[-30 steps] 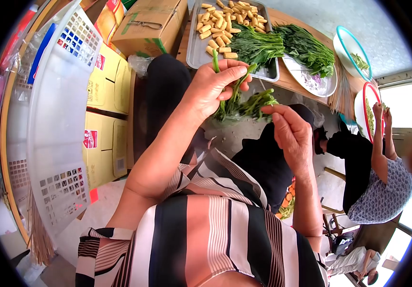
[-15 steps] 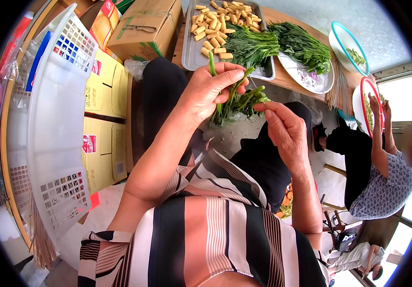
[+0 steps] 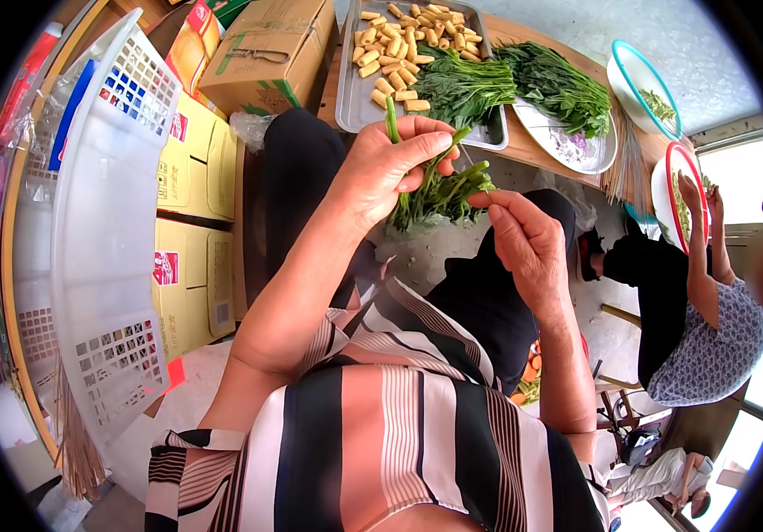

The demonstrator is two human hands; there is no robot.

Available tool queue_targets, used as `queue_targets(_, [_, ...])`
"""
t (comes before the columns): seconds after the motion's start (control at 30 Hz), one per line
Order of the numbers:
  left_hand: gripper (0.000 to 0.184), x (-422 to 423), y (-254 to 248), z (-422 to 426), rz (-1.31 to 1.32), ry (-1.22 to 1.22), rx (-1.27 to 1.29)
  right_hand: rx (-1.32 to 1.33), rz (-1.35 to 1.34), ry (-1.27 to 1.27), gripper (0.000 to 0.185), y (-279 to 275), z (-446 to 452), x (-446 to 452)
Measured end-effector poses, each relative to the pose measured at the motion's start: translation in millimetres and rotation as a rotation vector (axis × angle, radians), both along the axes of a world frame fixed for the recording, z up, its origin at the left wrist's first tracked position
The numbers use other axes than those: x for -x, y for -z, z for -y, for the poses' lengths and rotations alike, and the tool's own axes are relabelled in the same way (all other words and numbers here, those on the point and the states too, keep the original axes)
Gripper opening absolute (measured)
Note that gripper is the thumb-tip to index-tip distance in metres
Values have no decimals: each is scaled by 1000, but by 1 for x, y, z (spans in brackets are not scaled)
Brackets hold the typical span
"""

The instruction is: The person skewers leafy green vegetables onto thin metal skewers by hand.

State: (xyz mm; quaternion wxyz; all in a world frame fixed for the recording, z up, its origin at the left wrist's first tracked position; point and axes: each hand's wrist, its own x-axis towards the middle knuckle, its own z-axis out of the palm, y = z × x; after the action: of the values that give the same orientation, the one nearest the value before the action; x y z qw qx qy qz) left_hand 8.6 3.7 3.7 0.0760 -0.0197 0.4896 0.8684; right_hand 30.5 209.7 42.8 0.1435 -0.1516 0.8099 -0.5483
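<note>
My left hand (image 3: 399,158) is closed around a few green stems of leafy greens (image 3: 430,197), whose leaves hang below it over my lap. Cut stem ends point up past the thumb and toward the right. Beside these stem ends, my right hand (image 3: 523,235) pinches thumb and forefinger together on what looks like a thin skewer, mostly hidden by the greens and fingers. Beyond my hands, a metal tray (image 3: 350,102) holds short tan rolls (image 3: 390,53) and a pile of leafy greens (image 3: 461,84).
A white plate (image 3: 601,155) bears more greens, with loose skewers (image 3: 629,160) alongside. Two basins, blue-rimmed (image 3: 621,75) and red-rimmed (image 3: 665,191), stand farther right, where another person (image 3: 709,337) works. Cardboard boxes (image 3: 266,53) and a white plastic basket (image 3: 102,230) are at left.
Both hands keep nearly the same place and grip. The greens below them have shifted slightly.
</note>
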Motion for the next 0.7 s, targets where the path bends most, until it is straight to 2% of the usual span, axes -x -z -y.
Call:
queue_targets(0.33, [24, -1, -1, 2, -1, 22, 29, -1, -6, 9, 19, 1, 1, -1])
queue_targets(0.7, [20, -1, -3, 5, 50, 174, 50, -13, -23, -21, 16, 1, -1, -1])
